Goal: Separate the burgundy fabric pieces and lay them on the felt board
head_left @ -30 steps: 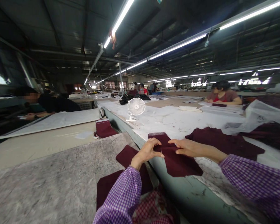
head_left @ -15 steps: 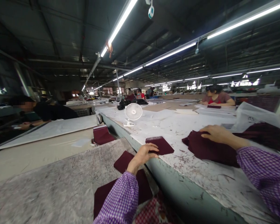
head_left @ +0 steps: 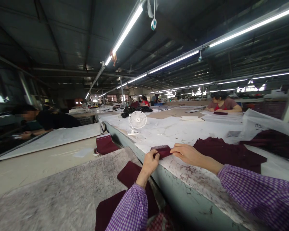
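Observation:
A small maroon fabric piece [head_left: 164, 150] lies at the near edge of the white-covered table [head_left: 168, 128], between my two hands. My left hand [head_left: 150, 163] pinches its left end, thumb against fingers. At its right end, the fingertips of my right hand [head_left: 186, 154] are pressed together on the cloth. To the right of that hand a pile of maroon pieces [head_left: 231, 154] is spread on the table. More maroon pieces [head_left: 130, 173] lie below my left hand on the grey, stained surface.
A white fan [head_left: 137, 120] stands on the table beyond my hands. Folded maroon cloth [head_left: 106, 143] rests at the left table's edge. Clear plastic [head_left: 257, 123] covers dark cloth at right. A gap separates the tables. People sit at far left and back right.
My right hand has left the maroon pile and moved left to the small piece. My left hand has closed on that piece, whose near edge now looks lifted.

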### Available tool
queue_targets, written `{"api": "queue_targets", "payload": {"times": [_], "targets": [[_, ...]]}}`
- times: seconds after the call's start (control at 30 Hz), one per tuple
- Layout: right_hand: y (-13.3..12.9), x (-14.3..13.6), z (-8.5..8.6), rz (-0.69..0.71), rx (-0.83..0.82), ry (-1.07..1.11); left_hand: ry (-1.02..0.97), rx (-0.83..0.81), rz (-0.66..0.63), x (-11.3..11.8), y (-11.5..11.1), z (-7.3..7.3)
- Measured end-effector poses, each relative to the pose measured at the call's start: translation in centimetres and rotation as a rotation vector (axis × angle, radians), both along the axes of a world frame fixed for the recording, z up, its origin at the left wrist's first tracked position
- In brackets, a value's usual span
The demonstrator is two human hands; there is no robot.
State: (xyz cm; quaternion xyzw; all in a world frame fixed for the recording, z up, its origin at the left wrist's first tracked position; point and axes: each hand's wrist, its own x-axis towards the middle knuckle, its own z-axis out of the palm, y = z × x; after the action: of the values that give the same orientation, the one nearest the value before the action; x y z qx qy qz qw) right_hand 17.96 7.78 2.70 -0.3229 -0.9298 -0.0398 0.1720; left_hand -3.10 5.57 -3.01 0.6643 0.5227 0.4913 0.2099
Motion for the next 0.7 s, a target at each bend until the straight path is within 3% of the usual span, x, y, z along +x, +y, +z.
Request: {"api": "queue_targets", "payload": {"times": [0.23,0.33,0.53,0.63,0.7], "targets": [[-0.8,-0.2,-0.8,-0.073,0.041,-0.074,-0.068,-0.011,-0.037,0.0,0.1,-0.3],[-0.9,-0.2,-1.1,-0.032,0.019,-0.085,-0.112,-0.051,0.001,-0.1,0.4,-0.5],[-0.4,-0.1,-0.5,-0.056,0.161,0.183,-0.155,-0.065,0.029,-0.2,0.5,-0.5],[-0.1,-0.3,-0.4,0.025,0.206,0.200,-0.148,-0.072,0.019,-0.2,0.1,-0.3],[0.1,-0.5,-1.0,0.073,0.138,0.126,-0.141,-0.068,0.015,-0.1,-0.1,-0.2]]}}
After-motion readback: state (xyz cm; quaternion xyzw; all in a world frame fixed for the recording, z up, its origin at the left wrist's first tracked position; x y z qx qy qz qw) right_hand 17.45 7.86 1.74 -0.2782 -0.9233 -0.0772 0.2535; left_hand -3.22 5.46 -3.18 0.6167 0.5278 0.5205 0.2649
